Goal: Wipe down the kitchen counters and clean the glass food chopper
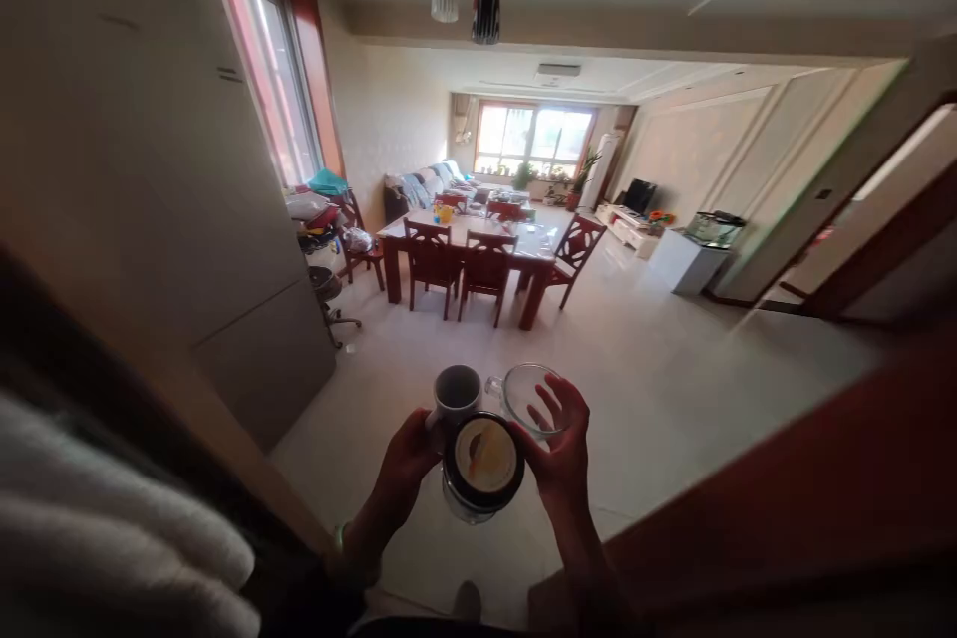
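My left hand [408,459] is closed on a light grey mug [458,399], gripping it at its handle side; the mug's dark inside faces up. My right hand [564,439] is wrapped around a clear glass cup [515,394], whose handle points left and whose fingers-side wall is see-through. Between the two hands, close to my body, is a glass jar [471,515] with a dark-rimmed lid [488,462] bearing a round, pale yellowish top. Both hands seem to touch the jar; exactly which fingers bear it is hidden.
Ahead stands a dining table [538,241] with red-brown chairs [489,264] around it. A tall grey cabinet [186,219] rises on the left, with a wheeled stool [329,294] past it. A dark red surface [807,478] borders the right. Further off are a sofa [419,187] and a fish tank [714,229].
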The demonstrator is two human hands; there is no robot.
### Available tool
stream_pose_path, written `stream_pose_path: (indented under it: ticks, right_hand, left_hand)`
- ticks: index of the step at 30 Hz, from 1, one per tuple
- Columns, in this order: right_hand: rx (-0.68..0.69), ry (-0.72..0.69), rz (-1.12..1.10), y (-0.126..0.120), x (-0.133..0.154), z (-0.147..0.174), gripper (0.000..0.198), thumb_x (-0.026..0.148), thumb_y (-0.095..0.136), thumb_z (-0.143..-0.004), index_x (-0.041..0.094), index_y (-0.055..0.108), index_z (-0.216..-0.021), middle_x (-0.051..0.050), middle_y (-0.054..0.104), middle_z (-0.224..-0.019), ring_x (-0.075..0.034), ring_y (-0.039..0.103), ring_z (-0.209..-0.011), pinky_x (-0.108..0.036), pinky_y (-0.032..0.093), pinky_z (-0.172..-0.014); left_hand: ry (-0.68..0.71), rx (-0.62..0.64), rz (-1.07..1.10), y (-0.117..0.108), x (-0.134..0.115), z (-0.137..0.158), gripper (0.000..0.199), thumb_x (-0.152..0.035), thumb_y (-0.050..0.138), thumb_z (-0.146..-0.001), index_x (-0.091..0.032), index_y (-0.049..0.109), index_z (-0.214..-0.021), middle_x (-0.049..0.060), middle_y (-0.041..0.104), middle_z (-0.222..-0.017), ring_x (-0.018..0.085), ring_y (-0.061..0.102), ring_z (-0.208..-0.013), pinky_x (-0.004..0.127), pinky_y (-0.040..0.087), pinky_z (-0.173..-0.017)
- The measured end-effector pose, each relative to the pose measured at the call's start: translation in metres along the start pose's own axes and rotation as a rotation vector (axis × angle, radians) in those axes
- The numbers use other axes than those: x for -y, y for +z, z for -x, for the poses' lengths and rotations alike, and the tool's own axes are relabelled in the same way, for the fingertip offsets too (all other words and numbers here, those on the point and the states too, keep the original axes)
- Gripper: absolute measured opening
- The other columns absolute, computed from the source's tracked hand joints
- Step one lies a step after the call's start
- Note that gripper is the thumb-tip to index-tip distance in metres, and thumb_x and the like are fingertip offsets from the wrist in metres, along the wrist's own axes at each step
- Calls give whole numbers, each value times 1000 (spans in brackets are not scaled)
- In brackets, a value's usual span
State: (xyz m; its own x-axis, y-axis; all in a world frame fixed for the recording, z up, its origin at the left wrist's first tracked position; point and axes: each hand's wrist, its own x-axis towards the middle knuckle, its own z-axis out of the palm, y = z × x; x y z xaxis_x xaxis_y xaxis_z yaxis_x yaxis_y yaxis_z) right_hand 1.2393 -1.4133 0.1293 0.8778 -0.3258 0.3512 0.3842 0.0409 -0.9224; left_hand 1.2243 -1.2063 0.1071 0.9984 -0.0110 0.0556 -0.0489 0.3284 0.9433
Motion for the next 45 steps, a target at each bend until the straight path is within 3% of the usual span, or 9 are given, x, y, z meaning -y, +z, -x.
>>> stream_pose_path:
  ticks: [6,10,14,17,22,26,33,40,45]
  right_hand:
    - [155,70,-45,29,-60,-133,84,40,90,-71,31,44,-140,-15,45,-158,-34,53,-139,-58,51,-108]
    - [154,98,-62,29,-101,-209,84,41,90,-70,30,45,-140,-16,47,-156,-34,54,-138,-59,52,-108]
    - [23,65,-4,-5,-134,-283,85,41,91,-69,30,46,-140,-16,50,-154,-35,55,-137,-57,54,-106]
    - [-144,29,80,-53,-145,-331,85,41,91,-70,31,46,-141,-16,51,-153,-34,56,-137,-56,55,-105]
    - [-519,-13,248,-162,-151,-379,88,39,90,-72,31,41,-145,-16,50,-155,-33,55,-139,-56,55,-108]
    - [-794,-42,360,-267,-151,-391,86,39,89,-72,31,43,-144,-15,51,-153,-33,55,-139,-56,55,-108]
    - [-1067,-82,496,-450,-128,-418,87,37,90,-71,30,44,-144,-15,55,-151,-33,57,-137,-55,57,-104]
    - [-1230,-75,530,-612,-114,-447,87,34,88,-71,31,44,-145,-14,55,-151,-32,57,-136,-53,58,-104]
    - [-1346,-126,541,-748,-120,-469,86,35,89,-71,30,45,-145,-14,55,-151,-32,58,-136,-52,59,-103]
  left_hand:
    - [73,-175,-11,15,16,-120,39,-50,81,-82,-18,60,-86,-1,56,-79,13,46,-74,23,39,-66]
    - [85,-194,-29,30,28,-201,41,-51,82,-81,-18,59,-84,-2,53,-76,12,43,-71,22,38,-64]
    - [45,-87,-8,68,56,-296,43,-55,83,-78,-18,64,-88,0,59,-79,14,50,-76,23,42,-67]
    - [-43,73,7,118,86,-371,44,-54,87,-74,-18,68,-90,1,61,-80,15,52,-77,23,45,-70]
    - [-182,395,72,249,151,-467,46,-52,92,-66,-19,70,-91,1,63,-82,16,53,-79,23,46,-72]
    - [-309,677,87,379,211,-500,47,-53,92,-64,-18,69,-85,1,59,-79,15,51,-75,23,45,-68]
    - [-450,975,163,597,298,-499,41,-46,91,-68,-19,65,-84,-2,55,-75,13,47,-72,22,42,-66]
    - [-512,1066,122,788,353,-493,45,-44,95,-63,-19,66,-86,-1,61,-81,14,51,-77,22,44,-70]
    - [-498,1199,118,935,412,-484,43,-45,92,-66,-19,62,-82,-1,59,-79,14,48,-76,21,42,-68]
